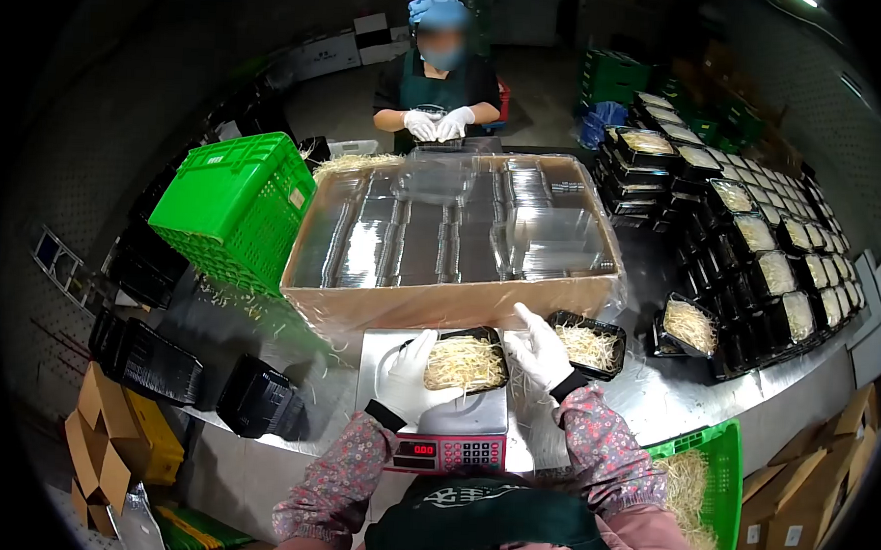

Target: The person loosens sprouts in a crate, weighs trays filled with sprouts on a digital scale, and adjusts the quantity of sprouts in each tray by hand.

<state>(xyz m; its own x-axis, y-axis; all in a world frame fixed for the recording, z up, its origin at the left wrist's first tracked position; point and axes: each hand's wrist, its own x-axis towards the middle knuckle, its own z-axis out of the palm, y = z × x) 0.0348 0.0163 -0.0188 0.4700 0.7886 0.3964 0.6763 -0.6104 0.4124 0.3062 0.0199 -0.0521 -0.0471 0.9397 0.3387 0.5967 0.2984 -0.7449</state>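
Note:
A black tray of bean sprouts [466, 363] is above the metal pan of a scale [473, 421], whose red display reads 0.00. My left hand [412, 374], in a white glove, grips the tray's left side; its lower fingers are partly hidden. To the right of that tray is my right hand [537, 350], also gloved, with fingers apart and nothing in them. Close beside it lies a second black tray of sprouts [590, 347], tilted on the metal table.
A cardboard box [449, 300] of stacked clear lids stands ahead. Left are a green crate [223, 192] and black trays [258, 397]. Filled trays [780, 275] are stacked right, above a green basket [731, 484] of sprouts. A gloved co-worker [438, 98] stands opposite.

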